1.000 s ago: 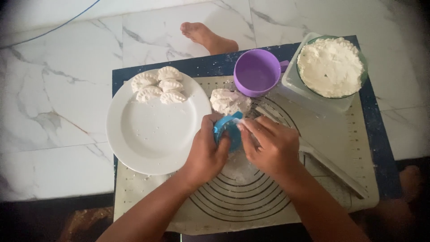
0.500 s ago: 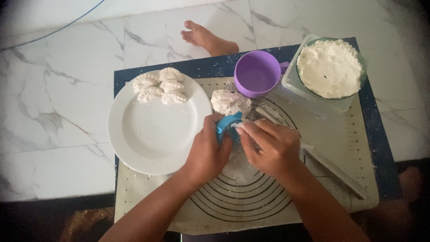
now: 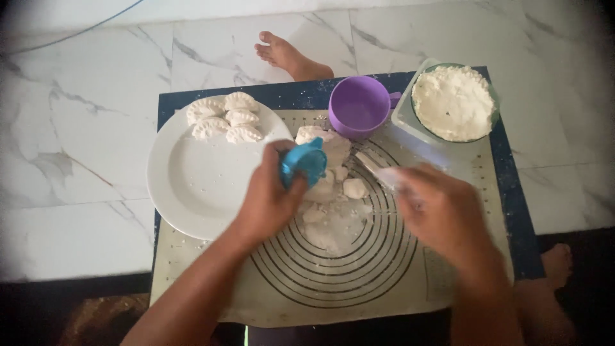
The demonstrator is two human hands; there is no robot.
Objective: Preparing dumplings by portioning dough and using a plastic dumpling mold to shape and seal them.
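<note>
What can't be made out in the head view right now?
- Right hand: motion-blurred; whether it holds the pale utensil at its fingertips is unclear.
- Blue mould: left hand covers its lower part; contents hidden.
- Purple cup: inside too dim to tell whether it holds anything.
- Mat: near edge hidden by both forearms.

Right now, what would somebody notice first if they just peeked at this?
Probably the bright blue dumpling press gripped in the left hand, over the ringed pastry mat. Next, four folded dumplings on the white plate at the left, and the purple cup behind.
</note>
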